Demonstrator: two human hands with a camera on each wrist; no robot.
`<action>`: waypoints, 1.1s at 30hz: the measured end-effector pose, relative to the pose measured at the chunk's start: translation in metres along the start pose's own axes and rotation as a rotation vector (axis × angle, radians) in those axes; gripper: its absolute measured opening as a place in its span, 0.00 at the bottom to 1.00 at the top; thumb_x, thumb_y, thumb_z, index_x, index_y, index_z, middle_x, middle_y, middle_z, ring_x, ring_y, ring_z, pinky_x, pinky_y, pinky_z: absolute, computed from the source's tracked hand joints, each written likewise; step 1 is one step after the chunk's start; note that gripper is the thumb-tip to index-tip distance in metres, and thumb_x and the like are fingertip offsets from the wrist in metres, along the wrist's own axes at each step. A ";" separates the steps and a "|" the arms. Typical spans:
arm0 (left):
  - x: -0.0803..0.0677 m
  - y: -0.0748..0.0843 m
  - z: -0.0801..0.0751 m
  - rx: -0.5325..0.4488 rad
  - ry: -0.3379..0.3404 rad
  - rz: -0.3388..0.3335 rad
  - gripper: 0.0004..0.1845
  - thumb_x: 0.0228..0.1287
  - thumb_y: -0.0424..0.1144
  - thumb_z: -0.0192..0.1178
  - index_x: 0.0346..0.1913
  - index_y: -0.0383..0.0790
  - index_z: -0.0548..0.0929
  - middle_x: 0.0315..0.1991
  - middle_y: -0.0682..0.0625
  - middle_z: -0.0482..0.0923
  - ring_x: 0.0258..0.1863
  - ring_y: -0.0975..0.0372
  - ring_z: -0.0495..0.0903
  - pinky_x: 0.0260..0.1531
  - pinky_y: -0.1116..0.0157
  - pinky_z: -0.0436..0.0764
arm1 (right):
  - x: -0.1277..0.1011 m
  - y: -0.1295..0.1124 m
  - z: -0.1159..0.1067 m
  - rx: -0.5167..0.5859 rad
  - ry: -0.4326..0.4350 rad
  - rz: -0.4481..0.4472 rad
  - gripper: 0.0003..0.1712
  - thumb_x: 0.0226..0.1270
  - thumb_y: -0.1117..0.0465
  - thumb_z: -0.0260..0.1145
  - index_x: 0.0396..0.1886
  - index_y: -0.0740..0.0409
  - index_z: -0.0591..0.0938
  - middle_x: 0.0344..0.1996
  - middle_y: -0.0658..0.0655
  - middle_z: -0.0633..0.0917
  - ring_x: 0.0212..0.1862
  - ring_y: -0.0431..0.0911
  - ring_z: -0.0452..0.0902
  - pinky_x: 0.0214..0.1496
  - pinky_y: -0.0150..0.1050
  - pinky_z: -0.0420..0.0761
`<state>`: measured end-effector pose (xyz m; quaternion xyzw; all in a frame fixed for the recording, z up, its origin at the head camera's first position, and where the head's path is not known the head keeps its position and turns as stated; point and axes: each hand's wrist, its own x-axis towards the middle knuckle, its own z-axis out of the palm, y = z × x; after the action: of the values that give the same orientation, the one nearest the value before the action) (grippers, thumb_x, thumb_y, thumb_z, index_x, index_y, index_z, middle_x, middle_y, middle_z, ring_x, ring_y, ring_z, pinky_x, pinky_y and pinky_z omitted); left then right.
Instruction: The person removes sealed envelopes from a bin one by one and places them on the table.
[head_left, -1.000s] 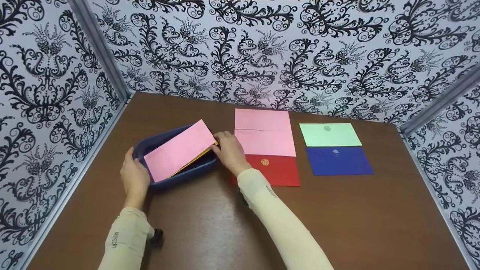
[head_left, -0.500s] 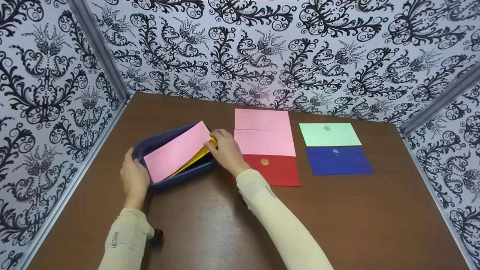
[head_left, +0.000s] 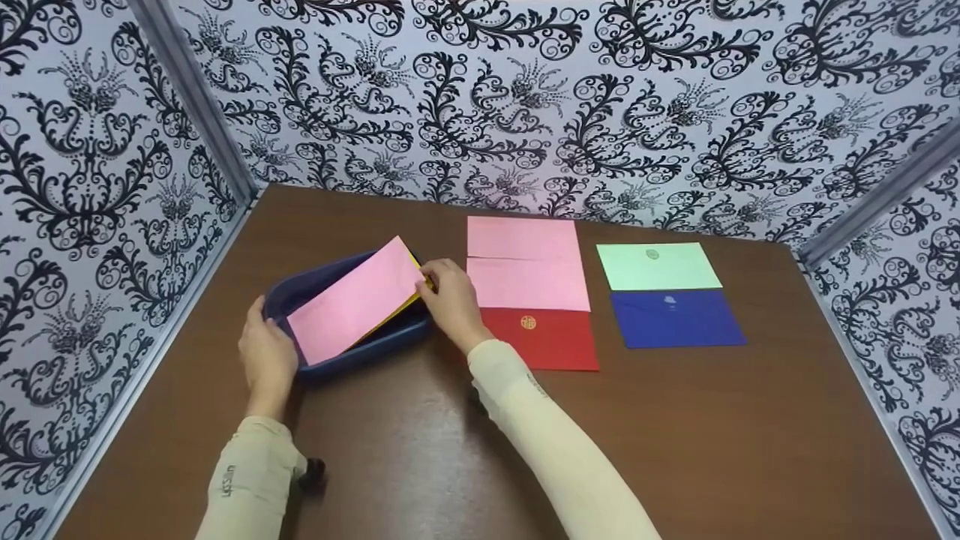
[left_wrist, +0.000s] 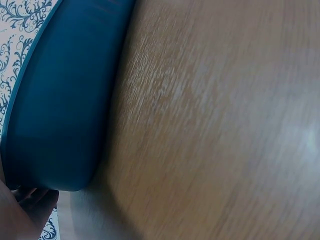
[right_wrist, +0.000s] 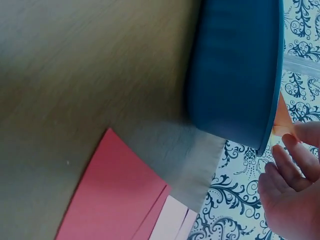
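Note:
A dark blue plastic bin (head_left: pixel 367 350) stands at the left of the table, with a pink envelope (head_left: pixel 356 300) slanting out of its top. Beneath that one, the edge of a yellow envelope (head_left: pixel 415 260) peeks out. My left hand (head_left: pixel 268 360) holds the bin's left end, its fingers bent around the outer wall; the left wrist view catches only part of them below the blue wall. At the bin's right end, my right hand (head_left: pixel 454 302) pinches the envelopes' corner between thumb and fingers. An orange-yellow corner (right_wrist: pixel 282 115) shows at those fingertips in the right wrist view.
Right of the bin, two pink envelopes (head_left: pixel 525 238) lie above a red envelope (head_left: pixel 540 341) with a gold emblem. Farther right, a light green envelope (head_left: pixel 660 270) borders a blue envelope (head_left: pixel 679 321). Patterned walls (head_left: pixel 510 97) enclose the brown table (head_left: pixel 420 450).
Half a second ago a wider strip of yellow showed under the pink envelope; now the two nearly line up again. The right fingers shifted slightly at the corner, while the left hand stayed put.

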<state>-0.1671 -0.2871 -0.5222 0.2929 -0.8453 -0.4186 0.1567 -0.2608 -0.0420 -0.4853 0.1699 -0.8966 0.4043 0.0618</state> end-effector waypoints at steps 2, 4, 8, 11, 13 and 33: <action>0.000 0.000 0.000 -0.002 0.003 0.007 0.26 0.78 0.32 0.35 0.76 0.36 0.59 0.72 0.31 0.64 0.69 0.36 0.66 0.70 0.41 0.65 | -0.001 0.001 -0.001 0.038 0.023 0.011 0.10 0.67 0.62 0.68 0.46 0.60 0.86 0.49 0.57 0.85 0.50 0.48 0.81 0.58 0.40 0.81; -0.001 0.000 0.000 -0.003 0.007 0.015 0.26 0.78 0.31 0.35 0.76 0.35 0.60 0.72 0.31 0.64 0.69 0.36 0.66 0.69 0.41 0.66 | -0.002 0.001 -0.001 0.077 0.045 0.018 0.09 0.66 0.64 0.68 0.44 0.62 0.86 0.51 0.57 0.85 0.50 0.48 0.82 0.57 0.39 0.82; -0.001 0.000 0.000 -0.003 0.008 0.026 0.26 0.78 0.31 0.36 0.75 0.35 0.60 0.71 0.30 0.65 0.68 0.35 0.66 0.69 0.41 0.66 | -0.004 0.001 -0.003 0.157 0.076 0.034 0.09 0.65 0.67 0.68 0.44 0.64 0.87 0.52 0.59 0.82 0.50 0.48 0.84 0.55 0.35 0.84; -0.001 0.001 0.000 -0.003 0.010 0.032 0.26 0.78 0.31 0.36 0.75 0.34 0.60 0.71 0.30 0.65 0.69 0.35 0.66 0.70 0.41 0.65 | -0.007 0.000 -0.005 0.176 0.101 0.039 0.09 0.65 0.67 0.68 0.43 0.64 0.87 0.46 0.60 0.81 0.46 0.48 0.83 0.52 0.33 0.84; -0.001 0.001 0.000 -0.004 0.008 0.030 0.26 0.78 0.31 0.36 0.75 0.34 0.60 0.71 0.30 0.64 0.69 0.35 0.65 0.70 0.41 0.64 | -0.008 0.001 -0.006 0.168 0.122 0.030 0.08 0.65 0.66 0.68 0.42 0.63 0.87 0.41 0.60 0.82 0.42 0.47 0.82 0.47 0.32 0.83; 0.001 0.000 -0.001 -0.014 -0.068 -0.040 0.28 0.79 0.33 0.33 0.79 0.39 0.53 0.77 0.34 0.57 0.74 0.40 0.61 0.74 0.44 0.61 | -0.013 0.004 -0.021 0.535 0.089 0.124 0.09 0.68 0.71 0.63 0.46 0.70 0.83 0.35 0.68 0.88 0.36 0.61 0.88 0.39 0.43 0.89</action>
<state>-0.1677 -0.2887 -0.5217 0.2945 -0.8410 -0.4372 0.1216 -0.2504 -0.0205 -0.4778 0.1068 -0.7630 0.6369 0.0291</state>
